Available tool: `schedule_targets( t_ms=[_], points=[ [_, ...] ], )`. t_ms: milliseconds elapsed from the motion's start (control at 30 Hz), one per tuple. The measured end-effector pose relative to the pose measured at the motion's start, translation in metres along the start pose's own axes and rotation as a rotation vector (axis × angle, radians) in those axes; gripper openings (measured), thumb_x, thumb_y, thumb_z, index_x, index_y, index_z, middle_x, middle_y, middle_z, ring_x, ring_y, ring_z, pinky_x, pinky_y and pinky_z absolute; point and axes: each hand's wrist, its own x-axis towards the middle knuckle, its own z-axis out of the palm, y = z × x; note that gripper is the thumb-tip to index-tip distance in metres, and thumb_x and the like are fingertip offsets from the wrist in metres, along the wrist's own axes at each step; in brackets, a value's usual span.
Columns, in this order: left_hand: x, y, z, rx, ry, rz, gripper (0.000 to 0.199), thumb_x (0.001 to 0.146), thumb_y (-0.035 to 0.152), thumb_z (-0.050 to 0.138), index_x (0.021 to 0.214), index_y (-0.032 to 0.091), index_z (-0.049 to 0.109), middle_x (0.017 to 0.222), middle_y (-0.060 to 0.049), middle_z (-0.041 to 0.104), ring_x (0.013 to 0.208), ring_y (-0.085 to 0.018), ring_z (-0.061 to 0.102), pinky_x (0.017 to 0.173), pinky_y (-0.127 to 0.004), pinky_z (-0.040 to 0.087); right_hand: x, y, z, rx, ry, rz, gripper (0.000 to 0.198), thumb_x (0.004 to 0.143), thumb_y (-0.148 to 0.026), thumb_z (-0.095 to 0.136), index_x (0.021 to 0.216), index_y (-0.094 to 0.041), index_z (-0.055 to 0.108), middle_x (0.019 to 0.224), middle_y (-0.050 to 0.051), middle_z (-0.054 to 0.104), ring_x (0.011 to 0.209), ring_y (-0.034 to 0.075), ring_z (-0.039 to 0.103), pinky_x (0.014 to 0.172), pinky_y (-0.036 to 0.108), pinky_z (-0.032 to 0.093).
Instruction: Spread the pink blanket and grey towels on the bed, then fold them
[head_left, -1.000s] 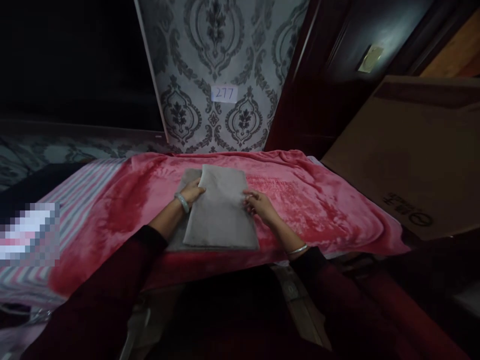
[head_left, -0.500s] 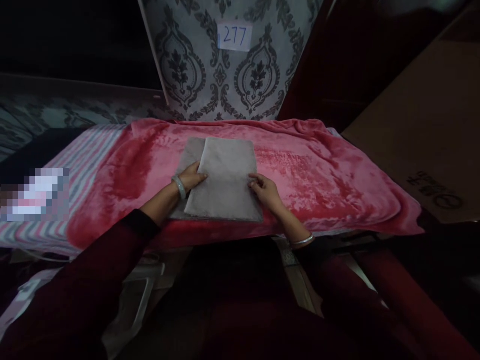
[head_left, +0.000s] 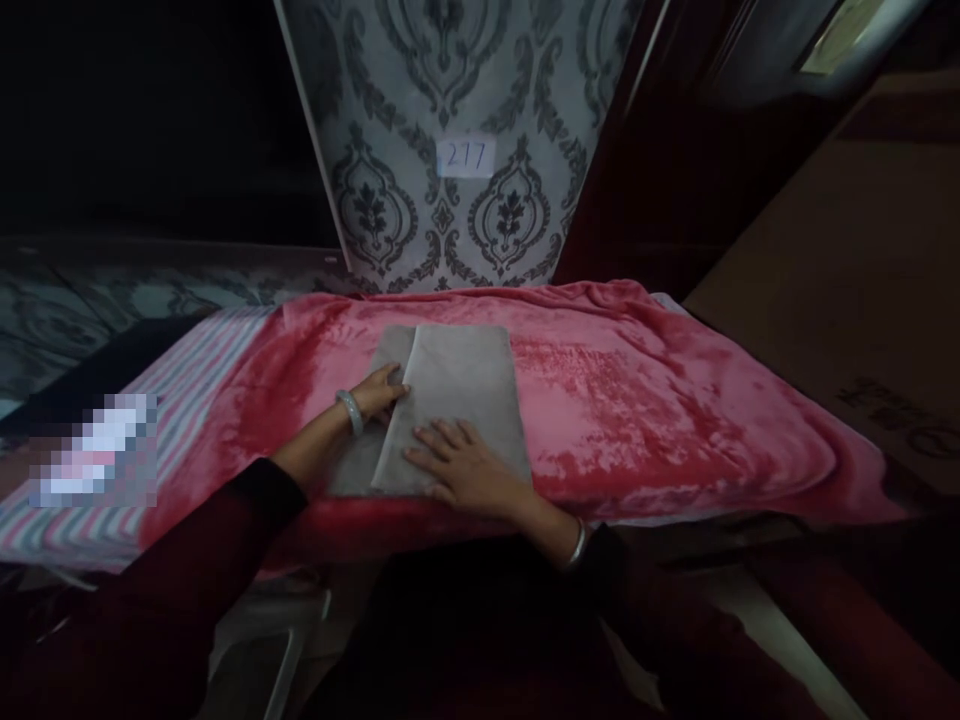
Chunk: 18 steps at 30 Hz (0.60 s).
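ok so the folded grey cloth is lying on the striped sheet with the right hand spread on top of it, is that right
Not quite: the head view shows the folded grey cloth lying on the red-and-pink blanket, not on the striped sheet, which shows off to the left. The right hand is indeed spread on top of the cloth.

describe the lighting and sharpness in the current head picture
Head view: dim overall, screen-like panel nearly black; same head view: number card slightly soft but legible, patch at picture left pixelated, left hand and right hand distinguishable against grey cloth.
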Motion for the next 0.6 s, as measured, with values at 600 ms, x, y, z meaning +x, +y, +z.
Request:
schedule_targets(
  t_ms=[600],
  points=[
    [0.143,0.074,0.031,0.582,0.457,0.186,0.030,0.090,0.025,0.057,0.115,0.011,0.064,0.118,-0.019,0.069,0.118,-0.029,0.061,0.094,-0.034,0.048,0.018,0.010,-0.006,0.158,-0.003,-0.085,0.066,0.099,-0.062,0.045,0.157,-0.033,0.031,0.167,0.003,0.018,0.153,0.028,0.011,0.123,0.056,0.009]
  ],
)
